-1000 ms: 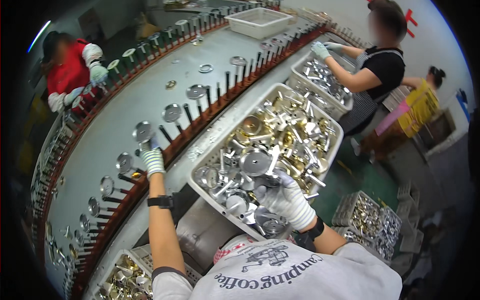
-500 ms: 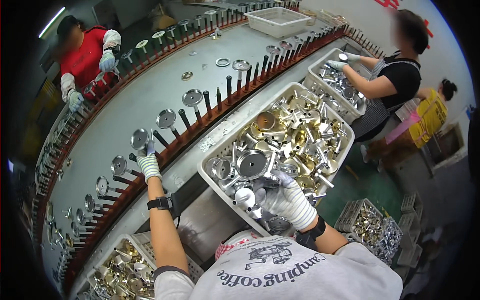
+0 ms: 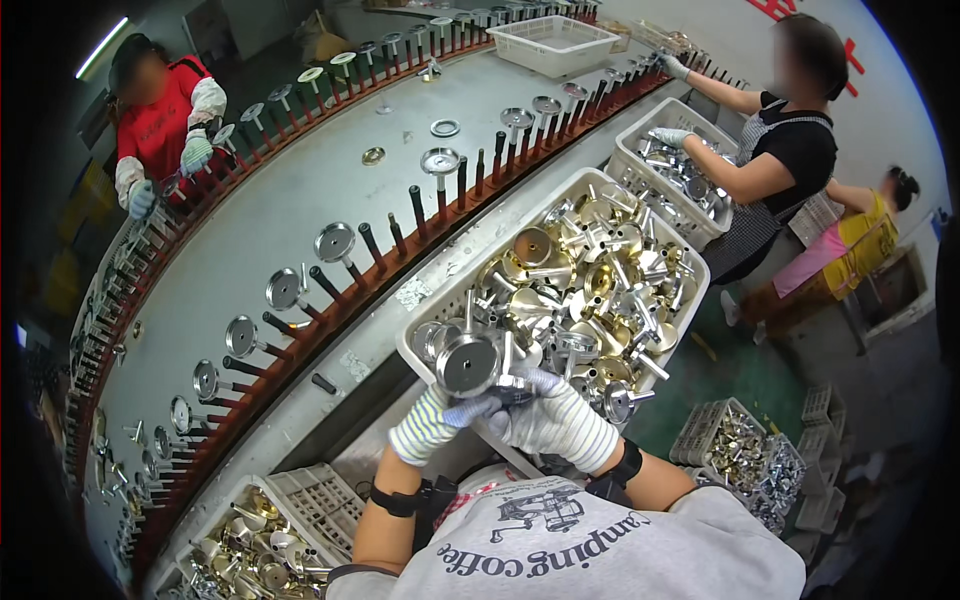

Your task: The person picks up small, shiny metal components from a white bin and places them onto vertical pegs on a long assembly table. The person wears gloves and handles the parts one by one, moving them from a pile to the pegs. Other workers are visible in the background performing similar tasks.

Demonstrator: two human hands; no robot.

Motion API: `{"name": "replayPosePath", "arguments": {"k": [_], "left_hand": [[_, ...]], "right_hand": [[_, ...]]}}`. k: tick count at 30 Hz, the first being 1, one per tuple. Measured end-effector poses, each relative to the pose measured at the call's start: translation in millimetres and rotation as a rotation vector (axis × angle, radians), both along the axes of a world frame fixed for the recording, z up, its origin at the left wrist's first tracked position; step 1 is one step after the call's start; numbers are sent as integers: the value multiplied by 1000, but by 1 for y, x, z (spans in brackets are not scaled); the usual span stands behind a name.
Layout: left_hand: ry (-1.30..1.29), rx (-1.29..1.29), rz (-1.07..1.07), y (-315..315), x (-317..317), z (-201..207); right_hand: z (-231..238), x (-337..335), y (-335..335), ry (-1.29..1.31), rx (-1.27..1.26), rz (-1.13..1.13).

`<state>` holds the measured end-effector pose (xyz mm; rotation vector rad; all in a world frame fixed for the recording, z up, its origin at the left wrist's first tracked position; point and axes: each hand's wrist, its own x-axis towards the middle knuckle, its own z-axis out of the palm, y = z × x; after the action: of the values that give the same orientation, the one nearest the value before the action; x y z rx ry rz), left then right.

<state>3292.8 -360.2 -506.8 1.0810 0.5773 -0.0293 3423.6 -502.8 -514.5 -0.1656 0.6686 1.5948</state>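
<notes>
My gloved hands are close together over the near corner of a white plastic crate [image 3: 690,335] heaped with silver and gold-coloured metal parts. Between them stands a round metal dish with a stem [image 3: 468,365], grey with a small centre hole. My left hand [image 3: 425,425] is closed at the dish's lower edge, its fingertips meeting my right hand's fingers. My right hand [image 3: 560,415] is closed around another silver part [image 3: 514,390] just beside the dish; the gloves partly hide it. Exactly which fingers grip which part is hard to see.
A curved line of upright black spindles [image 3: 368,245] runs past on my left, several topped with metal dishes [image 3: 335,242]. A small black piece [image 3: 323,383] lies on the bench edge. Another filled crate [image 3: 250,540] stands lower left. Co-workers stand across the table and at right.
My left hand has come back from a dish at the spindles to my right hand. The near spindles have shifted toward the lower left. The co-worker at right now reaches to the spindles.
</notes>
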Motion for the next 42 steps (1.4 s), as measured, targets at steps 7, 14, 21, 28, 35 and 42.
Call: {"name": "replayPosePath", "arguments": {"k": [7,14,21,28,35,42], "left_hand": [[-174,23,-50,19,62,1],[-146,372,252,82,115,-25],[536,1202,697,209,108,-156],[422,1178,687,146,116,-153],[-298,1601,-365,24,187,-50],[16,900,210,61,184,-102]], "right_hand": [[10,48,-2,-185,17,11],[-5,101,-13,-141,-33,-85],[-16,129,-17,-96,-14,-65],[-34,156,-20,-249,-32,-4],[-62,168,-4,-49,17,244],[-70,214,26,-766,25,163]]}}
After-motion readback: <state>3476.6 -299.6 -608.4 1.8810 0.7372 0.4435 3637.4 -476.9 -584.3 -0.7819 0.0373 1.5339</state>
